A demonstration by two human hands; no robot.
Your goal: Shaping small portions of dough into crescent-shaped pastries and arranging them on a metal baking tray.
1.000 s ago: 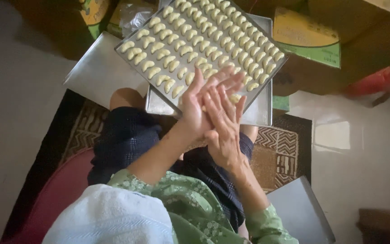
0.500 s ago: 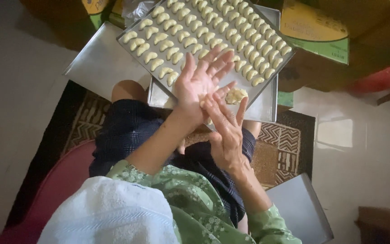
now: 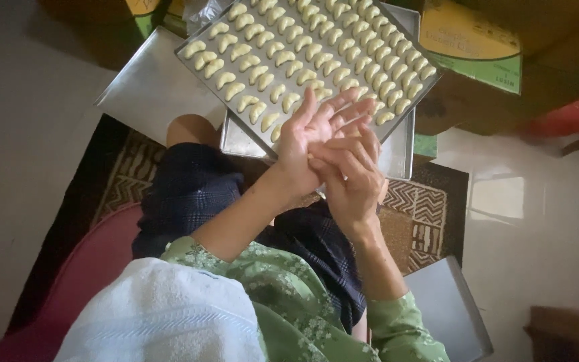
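Dough was the thing in hand: a small pale piece, mostly hidden, lay between the two palms, just above the near edge of the baking tray [image 3: 407,37]. The left hand [image 3: 313,137] was spread flat, palm up, fingers open and fanned toward the tray. The right hand [image 3: 350,177] lay across it, fingers together and slightly bent, pressing on the left palm; only a sliver of the piece showed at their tips, so its shape could not be told.

Such dough looked soft and light, easily squashed or marked by a fingertip, and probably a little greasy. It would be best taken gently by its sides with the fingertips, not pinched in the middle.

The metal tray sat tilted on the person's lap over a second, bare tray [image 3: 397,151]. It held many crescent-shaped cookies [image 3: 303,50], unbaked and pale yellow, set in close diagonal rows without touching; only the near corner beside the hands had room left. Another flat metal sheet [image 3: 155,84] lay to the left, and one more [image 3: 450,308] by the right elbow. Cardboard boxes [image 3: 477,40] stood beyond, on a patterned rug [image 3: 423,214].
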